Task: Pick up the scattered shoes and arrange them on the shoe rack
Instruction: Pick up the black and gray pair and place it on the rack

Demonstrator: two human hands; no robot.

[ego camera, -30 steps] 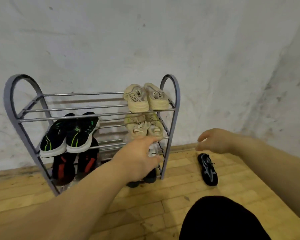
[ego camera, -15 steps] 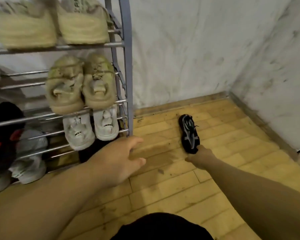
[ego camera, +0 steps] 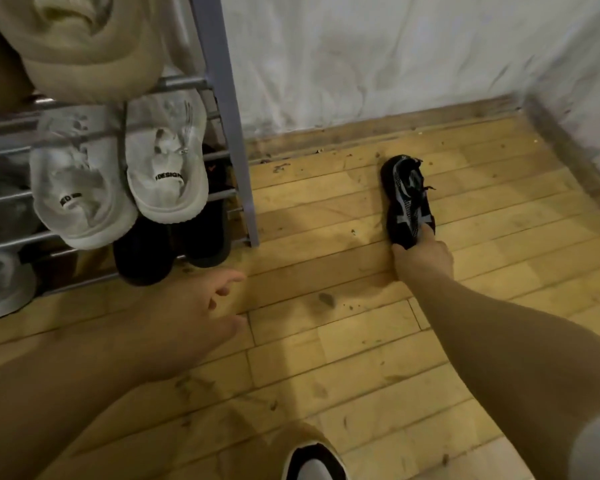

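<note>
Head view: lone black sneaker [ego camera: 407, 199] with grey mesh and loose laces lying on the wooden plank floor [ego camera: 326, 341], right of the shoe rack [ego camera: 227, 109] and near the far corner of the whitewashed wall [ego camera: 378, 53]. Right hand [ego camera: 421, 256] reaching far across the floor, fingers closed on the near heel end of the sneaker, one finger lying over the heel rim; sole apparently down on the planks. Left hand [ego camera: 191, 320] hovering low over the floor just near of the rack, fingers loosely spread, holding nothing, touching no shoe. On the rack, at left: pair of white sneakers [ego camera: 118, 181] with black lettering on the heel tabs, heels pointing near, resting on the metal rails; beige shoe [ego camera: 84, 46] on the rail above; pair of black shoes [ego camera: 174, 251] on the lowest level beneath the white pair; grey shoe [ego camera: 0, 289], blurred, at the far left edge. Black-and-white shoe toe [ego camera: 312, 462] at the near bottom edge.
</note>
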